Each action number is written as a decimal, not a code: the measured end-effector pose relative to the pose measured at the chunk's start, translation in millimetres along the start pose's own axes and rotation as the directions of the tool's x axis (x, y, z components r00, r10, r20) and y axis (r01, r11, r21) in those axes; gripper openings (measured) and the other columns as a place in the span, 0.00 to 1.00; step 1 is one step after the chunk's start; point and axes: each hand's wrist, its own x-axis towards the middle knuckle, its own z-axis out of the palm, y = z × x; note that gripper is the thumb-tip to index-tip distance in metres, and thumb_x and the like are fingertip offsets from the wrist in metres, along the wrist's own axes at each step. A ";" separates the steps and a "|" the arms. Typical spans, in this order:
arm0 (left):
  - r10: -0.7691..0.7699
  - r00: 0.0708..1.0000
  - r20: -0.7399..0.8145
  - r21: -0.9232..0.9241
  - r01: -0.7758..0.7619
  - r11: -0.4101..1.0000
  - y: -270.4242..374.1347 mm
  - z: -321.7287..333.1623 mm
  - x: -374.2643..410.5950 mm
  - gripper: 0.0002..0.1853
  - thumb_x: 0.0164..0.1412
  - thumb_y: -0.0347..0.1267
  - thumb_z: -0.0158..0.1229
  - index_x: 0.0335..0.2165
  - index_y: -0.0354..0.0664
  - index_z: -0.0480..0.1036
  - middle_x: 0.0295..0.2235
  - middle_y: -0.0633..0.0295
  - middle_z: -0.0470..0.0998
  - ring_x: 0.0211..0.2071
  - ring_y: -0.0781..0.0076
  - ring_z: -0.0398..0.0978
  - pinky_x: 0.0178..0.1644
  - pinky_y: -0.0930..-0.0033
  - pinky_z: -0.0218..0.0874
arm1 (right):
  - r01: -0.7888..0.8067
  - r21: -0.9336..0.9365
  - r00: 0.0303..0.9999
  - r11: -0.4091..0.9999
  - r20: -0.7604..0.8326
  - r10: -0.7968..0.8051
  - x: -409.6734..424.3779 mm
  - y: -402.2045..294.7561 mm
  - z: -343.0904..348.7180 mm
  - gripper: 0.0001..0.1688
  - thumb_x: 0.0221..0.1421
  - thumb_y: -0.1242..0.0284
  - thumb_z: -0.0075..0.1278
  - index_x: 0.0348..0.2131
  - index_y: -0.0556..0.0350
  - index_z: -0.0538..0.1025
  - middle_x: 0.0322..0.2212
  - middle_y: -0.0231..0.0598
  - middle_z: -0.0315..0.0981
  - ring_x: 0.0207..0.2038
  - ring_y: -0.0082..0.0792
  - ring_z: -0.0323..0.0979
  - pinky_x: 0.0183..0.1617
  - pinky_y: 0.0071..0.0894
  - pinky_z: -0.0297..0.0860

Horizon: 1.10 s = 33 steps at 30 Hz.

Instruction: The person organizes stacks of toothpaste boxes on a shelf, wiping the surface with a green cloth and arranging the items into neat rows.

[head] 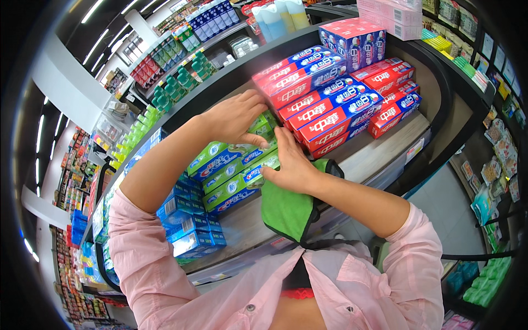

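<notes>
Green-and-blue Crest toothpaste boxes (231,187) lie stacked on a wood-look shelf (255,231) in front of me. My left hand (237,119) reaches over the back of this stack, thumb and fingers apart. Against the boxes' right ends rests my right hand (293,165), its thumb over the front row. Whether it grips a box cannot be told. Just right of both hands stands a stack of red-and-blue toothpaste boxes (326,119). A green cloth with dark edging (286,210) hangs below my right hand, over the shelf's front; how it is held up is unclear.
Blue boxes (194,231) are piled at the shelf's left. A raised dark rim (198,95) curves behind the stacks. Taller red-and-blue boxes (354,45) stand at the back, beside pink cartons (390,20). Green-capped bottles (181,84) line a display beyond the rim.
</notes>
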 end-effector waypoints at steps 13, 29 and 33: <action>-0.139 0.978 0.155 -0.202 0.169 0.965 -5.1 8.4 14.2 0.46 0.56 0.68 0.47 0.48 0.34 0.74 0.46 0.44 0.74 0.53 0.49 0.69 0.58 0.55 0.56 | 0.013 -0.086 1.000 0.996 -0.011 -0.014 -1.9 -7.1 -3.8 0.51 0.47 0.62 0.59 0.58 0.72 0.50 0.58 0.66 0.42 0.60 0.71 0.49 0.62 0.61 0.57; -0.085 0.971 0.221 -0.023 0.092 0.995 -17.8 13.6 20.8 0.46 0.56 0.70 0.43 0.47 0.37 0.76 0.46 0.52 0.77 0.52 0.55 0.69 0.58 0.53 0.53 | 0.029 -0.092 0.999 0.995 0.016 -0.028 -5.9 -6.0 1.8 0.53 0.49 0.62 0.56 0.61 0.76 0.46 0.60 0.68 0.44 0.61 0.71 0.48 0.62 0.63 0.55; -0.026 0.980 0.198 -0.071 0.041 0.997 -20.3 10.3 27.7 0.47 0.55 0.71 0.43 0.48 0.40 0.75 0.46 0.53 0.78 0.53 0.54 0.69 0.58 0.54 0.53 | 0.010 -0.153 1.000 0.988 0.013 -0.008 -5.9 -6.0 0.9 0.52 0.50 0.62 0.56 0.60 0.75 0.48 0.59 0.68 0.44 0.61 0.71 0.48 0.61 0.63 0.55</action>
